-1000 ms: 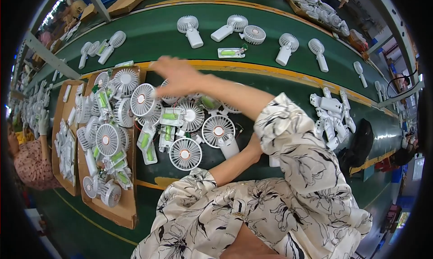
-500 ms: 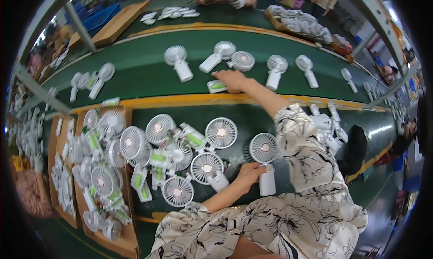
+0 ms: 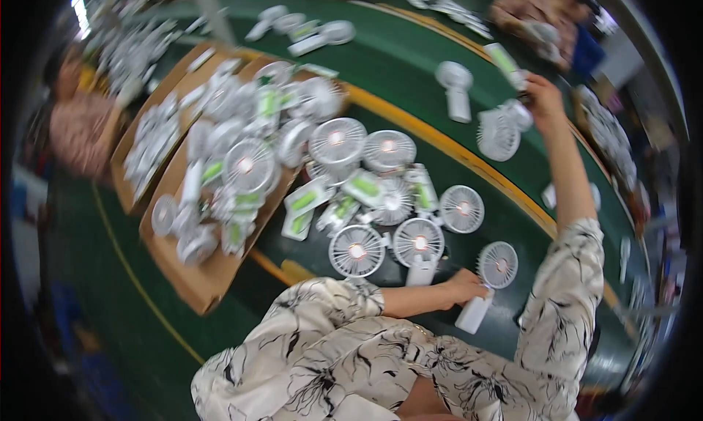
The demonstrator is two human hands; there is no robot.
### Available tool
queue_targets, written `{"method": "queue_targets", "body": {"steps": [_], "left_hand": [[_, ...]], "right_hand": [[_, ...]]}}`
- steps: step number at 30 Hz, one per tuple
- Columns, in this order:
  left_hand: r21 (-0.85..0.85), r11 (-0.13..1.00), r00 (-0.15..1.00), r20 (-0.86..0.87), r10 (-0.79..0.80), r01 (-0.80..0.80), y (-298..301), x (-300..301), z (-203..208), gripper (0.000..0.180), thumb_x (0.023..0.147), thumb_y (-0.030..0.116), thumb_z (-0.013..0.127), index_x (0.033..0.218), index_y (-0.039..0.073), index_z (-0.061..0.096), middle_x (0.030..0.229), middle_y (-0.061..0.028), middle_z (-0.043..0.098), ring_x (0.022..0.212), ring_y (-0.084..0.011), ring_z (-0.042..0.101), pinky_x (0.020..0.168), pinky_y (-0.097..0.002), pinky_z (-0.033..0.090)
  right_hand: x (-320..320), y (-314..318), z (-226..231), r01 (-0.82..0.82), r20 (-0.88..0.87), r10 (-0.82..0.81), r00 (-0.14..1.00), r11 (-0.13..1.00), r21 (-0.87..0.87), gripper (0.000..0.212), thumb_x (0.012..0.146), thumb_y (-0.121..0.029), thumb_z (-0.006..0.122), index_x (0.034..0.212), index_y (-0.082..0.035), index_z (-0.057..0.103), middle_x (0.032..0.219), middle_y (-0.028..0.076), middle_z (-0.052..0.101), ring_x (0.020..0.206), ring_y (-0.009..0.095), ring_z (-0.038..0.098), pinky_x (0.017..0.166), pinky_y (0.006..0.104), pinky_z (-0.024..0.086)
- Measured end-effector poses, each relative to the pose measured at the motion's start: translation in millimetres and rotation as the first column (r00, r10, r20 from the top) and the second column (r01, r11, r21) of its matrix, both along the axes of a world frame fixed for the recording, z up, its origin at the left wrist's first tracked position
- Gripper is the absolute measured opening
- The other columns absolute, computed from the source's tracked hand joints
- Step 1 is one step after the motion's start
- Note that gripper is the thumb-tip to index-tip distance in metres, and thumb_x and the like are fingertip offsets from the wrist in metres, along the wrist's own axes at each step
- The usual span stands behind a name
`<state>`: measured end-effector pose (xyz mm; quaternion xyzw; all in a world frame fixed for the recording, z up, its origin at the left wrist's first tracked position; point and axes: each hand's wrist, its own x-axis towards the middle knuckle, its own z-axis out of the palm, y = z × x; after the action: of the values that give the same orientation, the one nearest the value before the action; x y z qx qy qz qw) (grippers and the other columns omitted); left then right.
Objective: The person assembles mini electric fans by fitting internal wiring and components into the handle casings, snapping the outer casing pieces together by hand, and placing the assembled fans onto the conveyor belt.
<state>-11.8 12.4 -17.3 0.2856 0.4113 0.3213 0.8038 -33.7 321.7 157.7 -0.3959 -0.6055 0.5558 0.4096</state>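
My left hand [image 3: 465,287] is closed round the neck of a white handheld fan [image 3: 499,266], whose round grille points up and whose handle slants toward me. My right hand [image 3: 543,102], reaching far over the belt, pinches an open white fan handle with a green battery [image 3: 505,63]. Just below that hand a fan head [image 3: 499,135] shows, blurred; whether it joins the held handle I cannot tell. Left of my left hand several fans [image 3: 419,243] lie in a loose heap, some with opened handles and green batteries.
A cardboard tray [image 3: 192,278] piled with fans stands at the left, beside another box [image 3: 130,195] of white parts. Beyond the yellow edge, the green belt [image 3: 403,69] carries more fans [image 3: 455,90]. Co-workers sit at the far left and across the belt.
The view has swung left and tilted. My right hand has lifted the open handle with the green battery off the belt. My left hand keeps its fan, now tilted.
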Motion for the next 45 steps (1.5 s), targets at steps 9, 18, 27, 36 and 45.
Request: {"method": "queue_targets", "body": {"steps": [9, 18, 27, 36, 45], "left_hand": [[0.052, 0.992, 0.992, -0.042, 0.119, -0.117, 2.1, -5.0, -11.8, 0.018, 0.071, 0.016, 0.061, 0.077, -0.001, 0.062, 0.073, -0.01, 0.06, 0.058, -0.018, 0.058, 0.046, -0.031, 0.046], [0.187, 0.913, 0.932, 0.051, 0.359, -0.362, -85.2, -92.2, -9.8, 0.017, 0.074, 0.015, 0.058, 0.08, -0.001, 0.061, 0.077, -0.0093, 0.06, 0.062, -0.0178, 0.058, 0.05, -0.0315, 0.047], [0.167, 0.914, 0.915, 0.233, 0.329, -0.371, -20.2, 4.8, -15.3, 0.017, 0.076, 0.014, 0.054, 0.084, 0.0, 0.06, 0.08, -0.0086, 0.06, 0.066, -0.0176, 0.058, 0.054, -0.032, 0.048], [-0.092, 0.957, 0.885, 0.365, 0.288, -0.274, 4.3, -7.9, -24.8, 0.017, 0.079, 0.012, 0.051, 0.088, 0.001, 0.06, 0.084, -0.0079, 0.06, 0.07, -0.0174, 0.058, 0.058, -0.0326, 0.05], [-0.159, 0.939, 0.952, -0.017, 0.305, -0.304, -2.3, 9.4, 15.6, 0.017, 0.079, 0.014, 0.059, 0.086, -0.002, 0.059, 0.078, -0.0072, 0.06, 0.065, -0.0145, 0.059, 0.056, -0.0261, 0.049]], "right_hand": [[-235.4, -158.0, 58.4, -0.333, 0.2, 0.267, 0.943, 0.772, 0.542, 0.033, 0.073, -0.005, 0.057, 0.106, -0.002, 0.057, 0.092, 0.007, 0.06, 0.081, 0.014, 0.056, 0.075, 0.026, 0.044], [-316.6, -265.0, -70.6, -0.575, 0.53, 0.227, 0.817, 0.245, 0.781, 0.025, 0.067, -0.005, 0.053, 0.092, -0.004, 0.057, 0.096, 0.012, 0.054, 0.092, 0.028, 0.051, 0.076, 0.0389, 0.042], [-149.1, -276.0, -39.4, -0.533, 0.484, 0.234, 0.843, 0.252, 0.808, 0.038, 0.063, -0.011, 0.058, 0.099, -0.002, 0.051, 0.111, 0.016, 0.047, 0.104, 0.032, 0.044, 0.085, 0.0416, 0.036], [104.4, -310.5, -79.3, -0.141, 0.522, -0.299, 0.799, 0.751, 0.646, 0.039, 0.065, -0.005, 0.059, 0.103, 0.001, 0.05, 0.104, 0.018, 0.051, 0.091, 0.035, 0.051, 0.075, 0.039, 0.044], [165.2, -347.3, -117.2, -0.007, 0.679, -0.401, 0.615, 0.858, 0.514, 0.047, 0.061, -0.019, 0.067, 0.101, 0.001, 0.051, 0.091, 0.013, 0.052, 0.08, 0.029, 0.053, 0.063, 0.0352, 0.046]]}}
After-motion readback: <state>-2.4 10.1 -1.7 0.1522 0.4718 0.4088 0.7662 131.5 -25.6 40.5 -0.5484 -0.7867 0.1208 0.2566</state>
